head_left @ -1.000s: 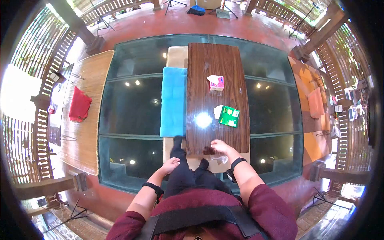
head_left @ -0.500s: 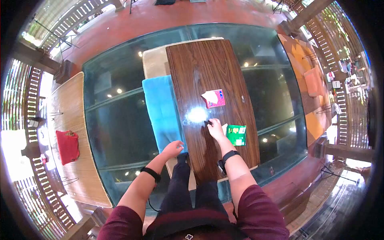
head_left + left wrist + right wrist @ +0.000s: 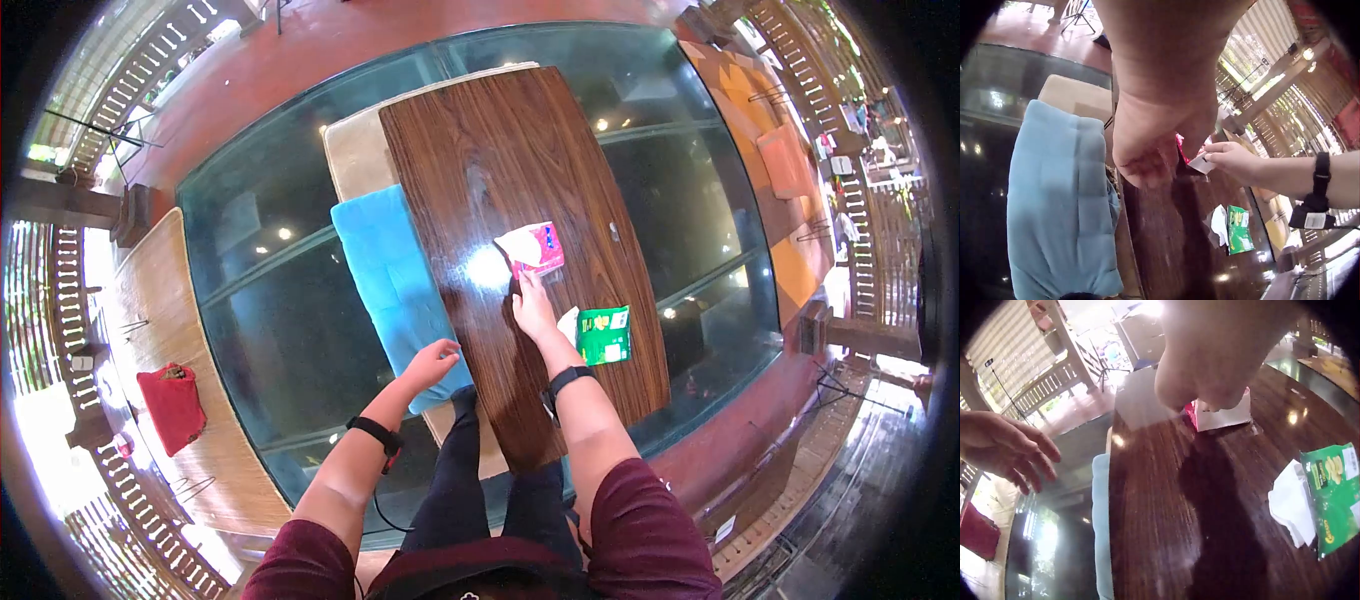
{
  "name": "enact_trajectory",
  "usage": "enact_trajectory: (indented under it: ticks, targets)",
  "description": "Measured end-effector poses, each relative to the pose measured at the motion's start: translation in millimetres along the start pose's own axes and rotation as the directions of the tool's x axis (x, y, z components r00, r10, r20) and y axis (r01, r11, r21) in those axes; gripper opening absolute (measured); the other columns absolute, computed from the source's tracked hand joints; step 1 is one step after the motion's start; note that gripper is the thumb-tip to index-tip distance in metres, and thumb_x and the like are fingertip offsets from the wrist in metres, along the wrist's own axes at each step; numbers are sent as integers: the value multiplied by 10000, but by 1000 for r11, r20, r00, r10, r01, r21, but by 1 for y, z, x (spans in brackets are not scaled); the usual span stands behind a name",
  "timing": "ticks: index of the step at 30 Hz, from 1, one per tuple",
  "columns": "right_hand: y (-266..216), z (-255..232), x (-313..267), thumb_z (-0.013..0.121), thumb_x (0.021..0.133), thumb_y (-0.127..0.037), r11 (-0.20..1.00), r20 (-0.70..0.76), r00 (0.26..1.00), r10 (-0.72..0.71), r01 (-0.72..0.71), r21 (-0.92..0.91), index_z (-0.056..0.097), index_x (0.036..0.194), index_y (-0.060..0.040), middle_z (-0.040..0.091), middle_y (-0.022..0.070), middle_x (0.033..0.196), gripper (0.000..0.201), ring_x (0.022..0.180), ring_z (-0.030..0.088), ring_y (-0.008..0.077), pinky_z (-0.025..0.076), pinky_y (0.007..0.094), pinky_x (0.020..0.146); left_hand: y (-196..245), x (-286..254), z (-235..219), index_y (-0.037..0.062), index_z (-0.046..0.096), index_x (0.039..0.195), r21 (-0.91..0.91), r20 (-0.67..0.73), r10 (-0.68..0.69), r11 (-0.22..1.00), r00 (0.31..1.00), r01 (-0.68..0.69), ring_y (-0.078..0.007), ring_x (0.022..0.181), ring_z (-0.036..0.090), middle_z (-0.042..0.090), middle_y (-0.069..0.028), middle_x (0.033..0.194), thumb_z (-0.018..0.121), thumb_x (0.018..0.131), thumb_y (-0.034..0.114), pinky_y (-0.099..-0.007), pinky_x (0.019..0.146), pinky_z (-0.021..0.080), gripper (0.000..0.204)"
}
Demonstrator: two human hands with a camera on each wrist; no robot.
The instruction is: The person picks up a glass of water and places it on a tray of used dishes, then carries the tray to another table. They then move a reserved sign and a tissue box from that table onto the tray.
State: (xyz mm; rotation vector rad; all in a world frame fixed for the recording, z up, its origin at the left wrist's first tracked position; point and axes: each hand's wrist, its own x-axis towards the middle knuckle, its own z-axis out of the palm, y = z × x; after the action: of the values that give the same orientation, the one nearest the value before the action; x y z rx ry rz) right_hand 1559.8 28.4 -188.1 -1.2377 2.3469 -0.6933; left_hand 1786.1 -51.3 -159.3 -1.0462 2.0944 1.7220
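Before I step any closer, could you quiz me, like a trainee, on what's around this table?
1. What is the right grip nearest to?
2. True or false: the blue quilted cushion lies on the wood-grain tabletop.
3. Fill in: in the head view, the ____ packet lies to the right of the right grip.

Key:
1. The pink tissue pack.
2. False; it lies alongside.
3. Green.
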Motion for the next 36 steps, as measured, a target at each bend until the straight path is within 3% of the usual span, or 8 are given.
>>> enact_trajectory:
  ticks: [9,13,24,28,31,32,35,36]
  targets:
    - [-57,-52,-102,486,716,-30,928,-102,995,17,22,373,426,1081,53,394,189,1109,379,1053,386,316,310,332,901,61,-25,37,126,327,1202,-572,10,-142,811,990,122,-196,953,451,474,-58,1062,526,747,372,-368,731,406,554]
    - [-103,-97,-172,489,721,-10,913,-99,994,-43,79,401,428,1084,51,410,178,1087,373,1042,401,301,326,321,884,98,-46,47,160,333,1203,-881,343,-10,343,939,325,-218,1014,435,453,-52,1130,380,770,549,-407,787,398,584]
    - [-152,-239,-342,503,703,-32,912,-255,931,-261,324,252,489,1053,-28,430,154,1084,350,1000,437,298,359,357,843,184,-130,150,51,421,1104,-791,487,155,496,860,358,-183,916,516,515,-86,1036,337,840,394,-329,778,436,440]
    - [-117,-285,-413,552,718,-91,990,-632,775,17,76,119,509,995,-43,402,149,1070,284,1024,398,280,329,360,866,194,-138,201,31,460,1069,-664,572,206,684,794,301,-177,894,538,539,-86,1023,370,839,378,-327,794,434,426]
    - [-74,-308,-465,512,785,-195,940,-612,744,269,-63,336,386,1142,-39,344,151,1159,409,1071,371,252,298,334,902,218,-161,239,47,461,1074,-486,730,191,820,657,302,-153,923,523,529,-70,1050,396,829,390,-313,791,428,426]
    - [-64,-310,-480,491,808,-252,565,-371,813,449,63,823,302,1209,-50,336,126,1195,488,1080,372,207,293,315,909,238,-179,252,47,441,1097,-428,758,166,856,631,289,-156,936,517,517,-75,1067,379,832,402,-313,805,424,447]
    - [-44,-323,-542,511,803,-269,160,35,919,392,-106,981,226,1248,-56,366,103,1187,570,1103,351,159,286,303,918,295,-242,298,55,399,1145,-256,837,79,931,541,260,-160,972,500,491,-84,1104,347,836,428,-313,831,413,487]
    - [-42,-323,-561,510,805,-262,219,-13,904,428,-90,972,221,1249,-55,375,105,1180,569,1098,357,161,286,304,918,299,-248,317,57,399,1146,-223,867,65,937,494,270,-158,977,498,488,-85,1108,347,836,426,-314,833,412,485]
